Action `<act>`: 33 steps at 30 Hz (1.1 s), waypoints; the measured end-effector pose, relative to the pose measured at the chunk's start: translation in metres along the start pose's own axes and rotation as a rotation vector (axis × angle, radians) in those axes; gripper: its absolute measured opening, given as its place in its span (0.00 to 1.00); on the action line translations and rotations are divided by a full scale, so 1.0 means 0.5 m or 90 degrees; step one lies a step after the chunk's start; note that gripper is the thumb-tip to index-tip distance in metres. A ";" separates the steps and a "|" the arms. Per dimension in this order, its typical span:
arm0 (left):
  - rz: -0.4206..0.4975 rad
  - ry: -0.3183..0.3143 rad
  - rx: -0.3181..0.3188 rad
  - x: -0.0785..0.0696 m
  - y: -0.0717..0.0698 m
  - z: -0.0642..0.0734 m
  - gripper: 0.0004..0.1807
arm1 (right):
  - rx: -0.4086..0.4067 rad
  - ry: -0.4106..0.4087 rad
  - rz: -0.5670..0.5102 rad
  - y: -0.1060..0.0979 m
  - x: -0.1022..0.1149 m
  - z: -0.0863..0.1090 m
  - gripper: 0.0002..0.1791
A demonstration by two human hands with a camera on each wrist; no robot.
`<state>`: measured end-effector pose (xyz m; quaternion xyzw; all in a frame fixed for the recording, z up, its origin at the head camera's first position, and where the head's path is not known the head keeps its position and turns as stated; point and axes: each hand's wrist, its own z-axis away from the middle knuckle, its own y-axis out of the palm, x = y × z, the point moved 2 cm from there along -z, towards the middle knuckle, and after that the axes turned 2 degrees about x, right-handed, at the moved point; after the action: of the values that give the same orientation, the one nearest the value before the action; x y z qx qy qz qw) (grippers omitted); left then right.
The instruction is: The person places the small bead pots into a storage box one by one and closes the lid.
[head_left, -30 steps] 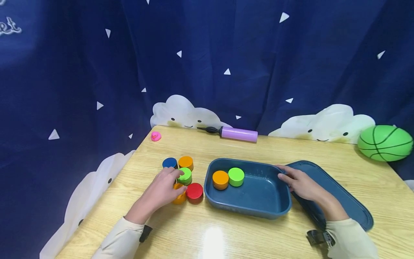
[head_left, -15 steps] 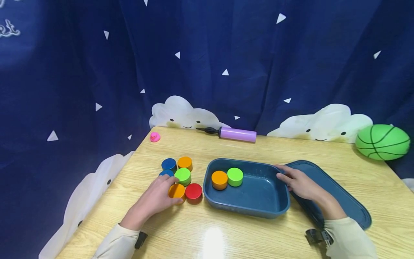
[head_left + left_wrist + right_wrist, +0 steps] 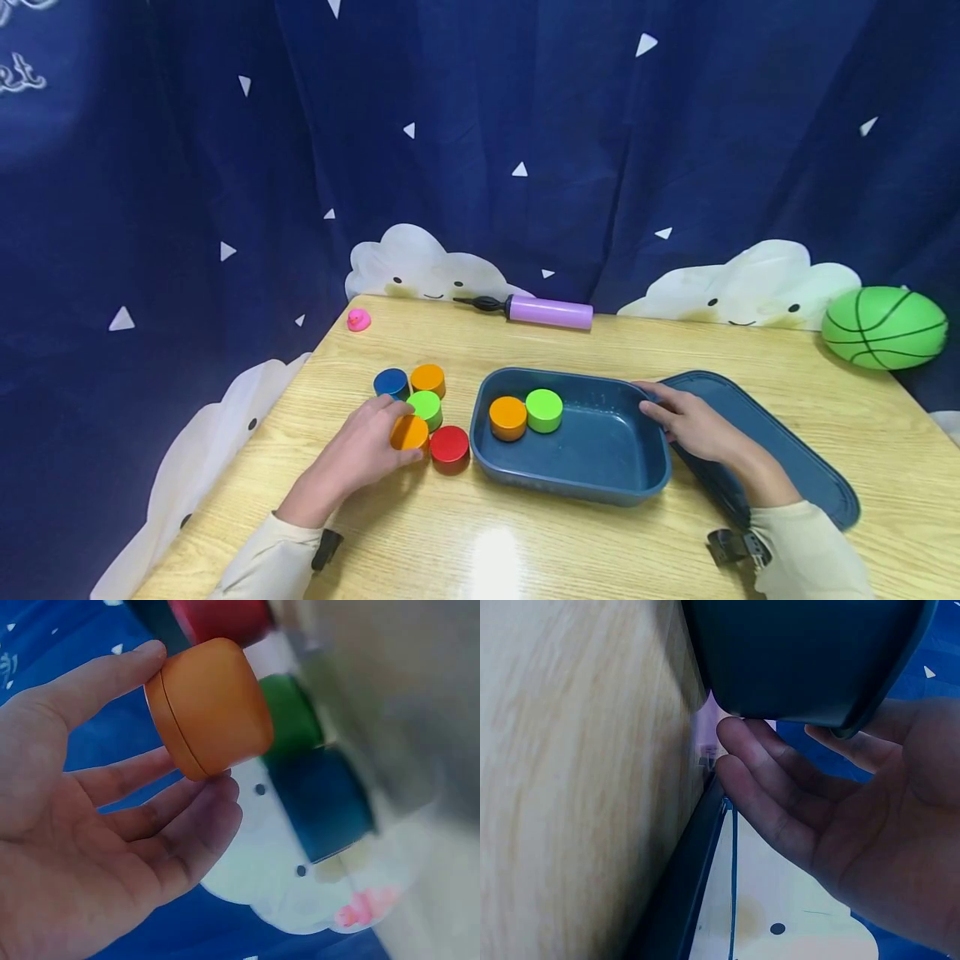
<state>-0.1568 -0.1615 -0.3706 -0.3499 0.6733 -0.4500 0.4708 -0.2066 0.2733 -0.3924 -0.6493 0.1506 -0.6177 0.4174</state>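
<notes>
My left hand (image 3: 362, 446) has its thumb and fingers about a squat orange cylinder (image 3: 210, 709) with a seam near one end, pinching it. A red cylinder (image 3: 450, 448) stands at its right. Behind are a green cylinder (image 3: 426, 408), another orange cylinder (image 3: 428, 381) and a dark blue cylinder (image 3: 391, 383); a second blue one is mostly hidden by the hand. My right hand (image 3: 693, 423) grips the right rim of a dark blue box (image 3: 570, 487), thumb over the rim, fingers along the outside. Inside the box are an orange cylinder (image 3: 508, 418) and a green cylinder (image 3: 543, 410).
A flat dark blue lid (image 3: 780, 458) lies right of the box, partly under the right forearm. Towards the back edge of the wooden table (image 3: 585, 550) are a purple hand pump (image 3: 550, 312) and a pink toy duck (image 3: 358, 319). A green ball (image 3: 885, 327) sits at the far right.
My left hand has drawn back from over the green cylinder and closed about the near orange one. The right hand stays at the box rim. The view has shifted slightly.
</notes>
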 end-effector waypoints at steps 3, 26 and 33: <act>0.001 0.010 -0.009 -0.010 -0.021 -0.013 0.30 | 0.000 0.002 -0.001 -0.001 -0.004 0.001 0.29; 0.033 0.113 0.061 -0.240 -0.047 -0.153 0.30 | -0.007 -0.014 0.004 -0.001 0.001 -0.001 0.29; 0.024 0.181 0.108 -0.306 -0.009 -0.198 0.31 | -0.010 -0.001 0.008 -0.007 0.001 0.004 0.28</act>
<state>-0.2030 0.0013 -0.3025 -0.2293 0.6992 -0.5413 0.4068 -0.2057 0.2757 -0.3891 -0.6520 0.1588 -0.6135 0.4162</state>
